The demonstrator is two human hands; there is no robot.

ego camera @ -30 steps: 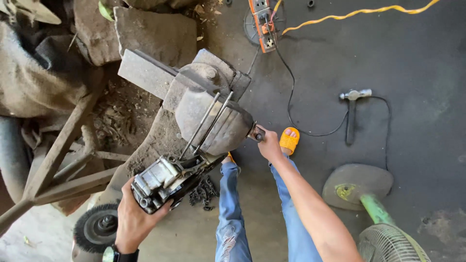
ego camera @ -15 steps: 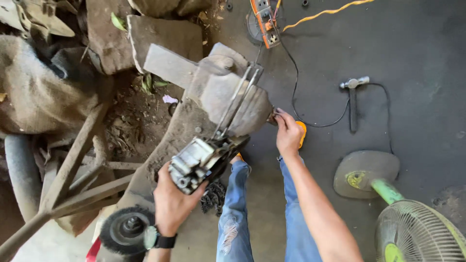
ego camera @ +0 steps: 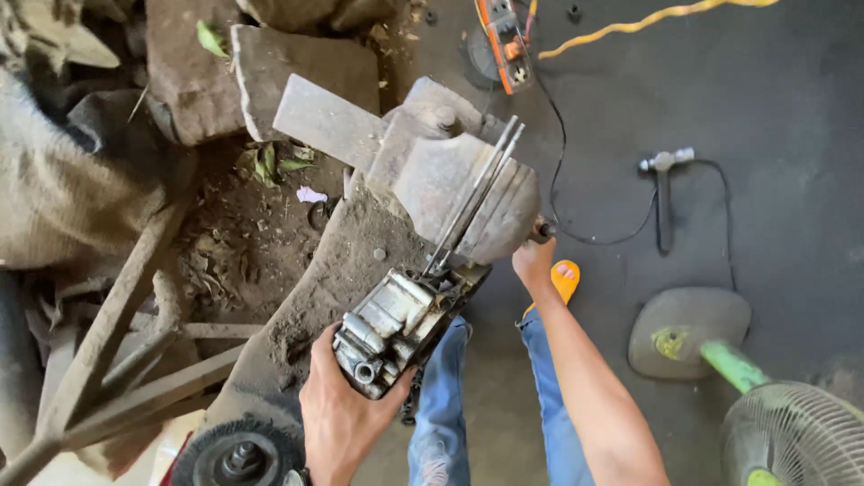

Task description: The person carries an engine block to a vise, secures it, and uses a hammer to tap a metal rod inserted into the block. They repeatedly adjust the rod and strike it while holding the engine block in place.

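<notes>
My left hand (ego camera: 337,416) grips the near end of a grimy metal engine part (ego camera: 396,319) with two thin rods (ego camera: 475,193) that run up into the jaws of a big grey bench vise (ego camera: 450,175). My right hand (ego camera: 533,258) reaches to the vise's right side and is closed on its small handle (ego camera: 545,231). The vise stands on a dirt-caked stand (ego camera: 337,270). Below are my jeans-clad legs (ego camera: 441,414) and an orange sandal (ego camera: 565,277).
A hammer (ego camera: 664,193) lies on the dark concrete floor at the right beside a black cable. A green fan and its round base (ego camera: 688,333) stand at lower right. An orange tool (ego camera: 504,40) lies at the top. Wooden beams, sacks and stones crowd the left; a wire wheel (ego camera: 238,457) sits below.
The view has shifted and come closer. My left hand still holds the engine part; my right hand has stayed at the vise's handle.
</notes>
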